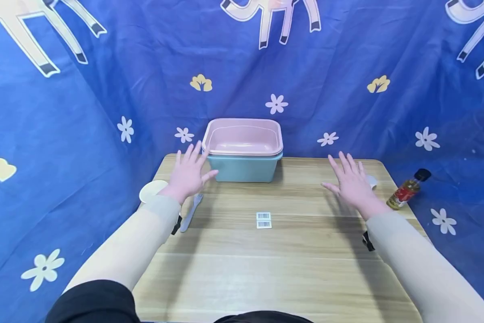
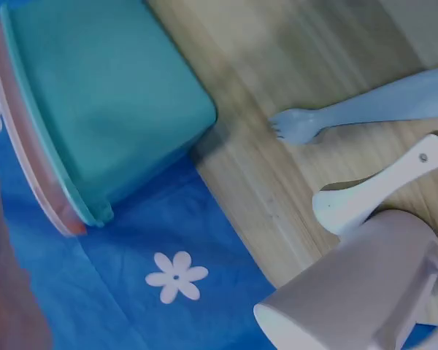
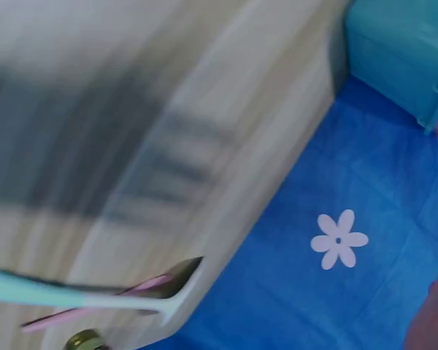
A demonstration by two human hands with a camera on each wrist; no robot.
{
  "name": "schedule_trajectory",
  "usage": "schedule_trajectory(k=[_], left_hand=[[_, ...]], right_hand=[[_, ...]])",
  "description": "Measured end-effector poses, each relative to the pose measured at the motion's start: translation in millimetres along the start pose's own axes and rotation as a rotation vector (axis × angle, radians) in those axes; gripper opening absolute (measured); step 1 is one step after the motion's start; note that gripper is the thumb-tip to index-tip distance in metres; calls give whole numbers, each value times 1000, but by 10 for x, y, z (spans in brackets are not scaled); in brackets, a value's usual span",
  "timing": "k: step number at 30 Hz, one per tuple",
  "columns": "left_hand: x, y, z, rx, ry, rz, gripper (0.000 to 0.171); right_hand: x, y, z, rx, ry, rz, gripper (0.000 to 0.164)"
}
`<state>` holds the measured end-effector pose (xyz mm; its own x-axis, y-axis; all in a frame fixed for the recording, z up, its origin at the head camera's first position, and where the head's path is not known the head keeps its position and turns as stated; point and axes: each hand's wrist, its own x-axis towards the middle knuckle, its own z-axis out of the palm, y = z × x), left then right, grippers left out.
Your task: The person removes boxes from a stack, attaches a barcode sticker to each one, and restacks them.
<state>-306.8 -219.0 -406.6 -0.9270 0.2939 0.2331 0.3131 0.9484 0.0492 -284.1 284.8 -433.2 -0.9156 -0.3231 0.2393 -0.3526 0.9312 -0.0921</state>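
My left hand hovers with spread fingers over the table's left side, holding nothing. Around it are a blue-grey plastic fork, a white short-handled spoon and a pale mug lying on its side. On the right, my right hand is also held above the table, fingers spread and nothing in it. Close by lie a utensil with a teal handle and white end, and a thin pink item partly hidden by it. At the back, a pink tub sits in a teal tub.
A bottle with a black cap and red label stands at the right edge. Two barcode labels are on the middle of the wooden table. Blue patterned cloth hangs behind and along both sides.
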Motion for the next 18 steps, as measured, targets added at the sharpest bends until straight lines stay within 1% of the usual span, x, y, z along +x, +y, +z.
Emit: schedule_trajectory(k=[2, 4, 7, 9, 12, 15, 18], left_hand=[[70, -68, 1, -7, 42, -31, 81], [143, -119, 1, -28, 59, -62, 79], [264, -179, -11, -104, 45, -117, 77], [355, -220, -26, -186, 24, -178, 75], [502, -294, -44, -340, 12, -299, 69], [611, -345, -56, -498, 13, -421, 61], [665, -357, -42, -629, 27, -519, 49]], right_hand=[[123, -44, 16, 14, -14, 4, 85], [237, -110, 40, 25, -41, 11, 84], [405, -267, 68, 58, -79, 21, 83], [529, -392, 78, 101, -93, 33, 82], [736, -585, 88, 188, -113, 77, 78], [933, -754, 99, 330, -125, 158, 72], [1096, -887, 118, 506, -133, 255, 67]])
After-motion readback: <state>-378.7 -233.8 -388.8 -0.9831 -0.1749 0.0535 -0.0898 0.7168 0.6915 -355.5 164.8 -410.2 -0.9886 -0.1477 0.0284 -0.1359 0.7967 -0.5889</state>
